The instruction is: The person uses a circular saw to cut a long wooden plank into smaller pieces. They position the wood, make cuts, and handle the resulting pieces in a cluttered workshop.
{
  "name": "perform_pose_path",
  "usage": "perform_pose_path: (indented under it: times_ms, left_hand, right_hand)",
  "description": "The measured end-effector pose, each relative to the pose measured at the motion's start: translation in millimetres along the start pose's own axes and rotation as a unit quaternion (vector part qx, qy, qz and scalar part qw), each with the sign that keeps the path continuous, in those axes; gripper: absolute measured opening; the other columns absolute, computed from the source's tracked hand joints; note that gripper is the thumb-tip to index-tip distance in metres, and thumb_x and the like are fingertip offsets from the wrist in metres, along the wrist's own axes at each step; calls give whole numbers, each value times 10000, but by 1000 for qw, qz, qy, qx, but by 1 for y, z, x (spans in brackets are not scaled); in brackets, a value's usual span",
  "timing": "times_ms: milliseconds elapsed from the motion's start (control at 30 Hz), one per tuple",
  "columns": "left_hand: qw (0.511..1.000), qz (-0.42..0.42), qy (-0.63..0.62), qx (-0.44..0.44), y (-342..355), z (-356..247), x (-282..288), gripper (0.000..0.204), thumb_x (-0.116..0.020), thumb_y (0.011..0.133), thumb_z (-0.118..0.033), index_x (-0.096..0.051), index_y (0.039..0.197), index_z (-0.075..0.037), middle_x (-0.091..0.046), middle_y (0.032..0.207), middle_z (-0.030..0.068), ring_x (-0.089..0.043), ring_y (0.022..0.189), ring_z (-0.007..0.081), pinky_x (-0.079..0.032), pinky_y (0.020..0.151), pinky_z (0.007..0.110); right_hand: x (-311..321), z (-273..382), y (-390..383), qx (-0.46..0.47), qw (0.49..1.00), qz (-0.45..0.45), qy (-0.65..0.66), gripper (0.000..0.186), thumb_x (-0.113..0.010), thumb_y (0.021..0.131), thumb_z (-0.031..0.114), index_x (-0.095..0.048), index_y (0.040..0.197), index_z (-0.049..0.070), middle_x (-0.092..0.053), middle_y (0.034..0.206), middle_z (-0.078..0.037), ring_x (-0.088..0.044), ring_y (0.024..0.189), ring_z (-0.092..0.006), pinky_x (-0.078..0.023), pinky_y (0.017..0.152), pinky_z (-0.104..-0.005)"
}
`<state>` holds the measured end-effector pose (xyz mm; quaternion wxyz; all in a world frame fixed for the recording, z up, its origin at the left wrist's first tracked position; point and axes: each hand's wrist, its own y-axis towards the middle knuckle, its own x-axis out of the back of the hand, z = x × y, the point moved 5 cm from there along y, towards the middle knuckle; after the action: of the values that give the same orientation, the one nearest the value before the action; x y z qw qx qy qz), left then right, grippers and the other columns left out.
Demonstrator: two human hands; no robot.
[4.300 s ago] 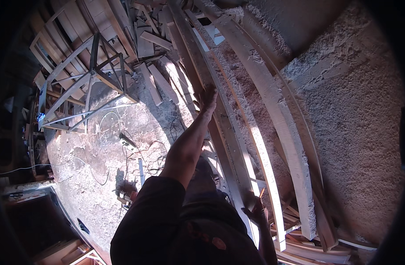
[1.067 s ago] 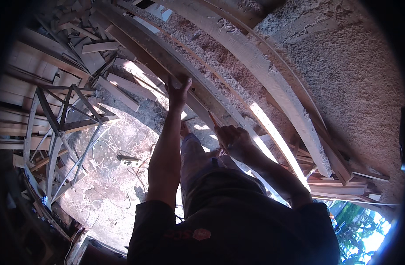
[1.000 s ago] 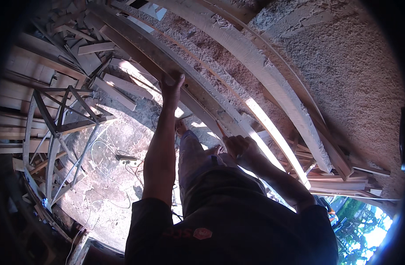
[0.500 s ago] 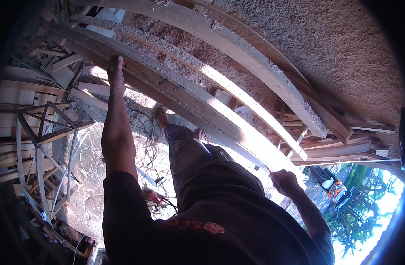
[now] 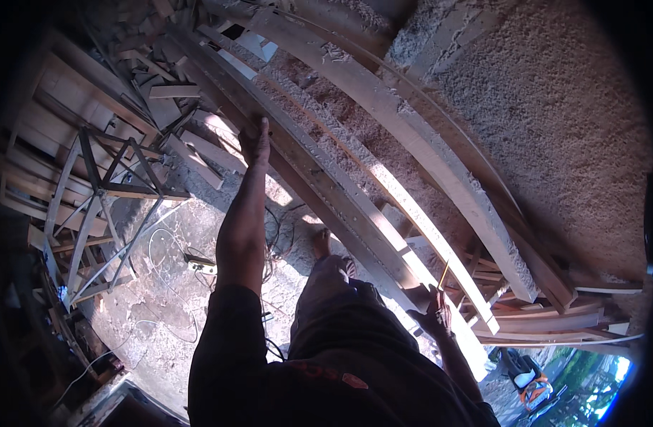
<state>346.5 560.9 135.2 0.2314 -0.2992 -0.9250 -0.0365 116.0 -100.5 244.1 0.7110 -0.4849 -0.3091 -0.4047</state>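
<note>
A long, thick wooden plank [image 5: 319, 174] runs slantwise from the upper left toward the lower right. At its near edge, my left hand [image 5: 255, 146] grips it with the thumb up on the wood; the other fingers are partly hidden. Toward the plank's sunlit lower end, my right hand [image 5: 435, 317] rests on or just over the surface. A thin yellowish pencil [image 5: 445, 273] sticks up from its fingers. Beyond the plank lie a narrow curved strip of wood [image 5: 383, 171] and a wider curved beam [image 5: 412, 132].
Sawdust [image 5: 554, 142] is heaped at the far right. A wooden frame [image 5: 131, 191] stands at left beside stacked boards [image 5: 63, 114]. Cables [image 5: 152, 245] and a power strip [image 5: 200, 265] lie on the floor. An orange and black machine [image 5: 533, 388] sits at lower right, near stacked timber [image 5: 547, 320].
The view has turned, so the scene sits farther right and lower. My right hand has come in over the plank's lower part, and the pencil now points upward. My left hand still grips the edge.
</note>
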Motion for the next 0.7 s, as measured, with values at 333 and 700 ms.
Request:
perform_pose_path:
  times_ms: [333,700]
  left_hand:
    - [981,-34,-193,-9,-109,-40,-20,1008,-455,966,-740,-202,1611,-7,-199,1658,289,-170,1553,416,-203,1262,475]
    - [991,2,-131,-1,-276,-34,-72,1146,-624,913,-686,-81,1615,39,-193,1661,286,-194,1556,379,-185,1267,410]
  right_hand:
    - [14,-20,6,53,935,135,325,642,-931,716,335,-625,1176,8,-623,935,-13,-568,822,-116,-497,748,-301]
    - [23,-47,38,102,925,109,349,416,-873,761,184,-656,1060,-8,-591,844,12,-544,752,-100,-472,650,-269]
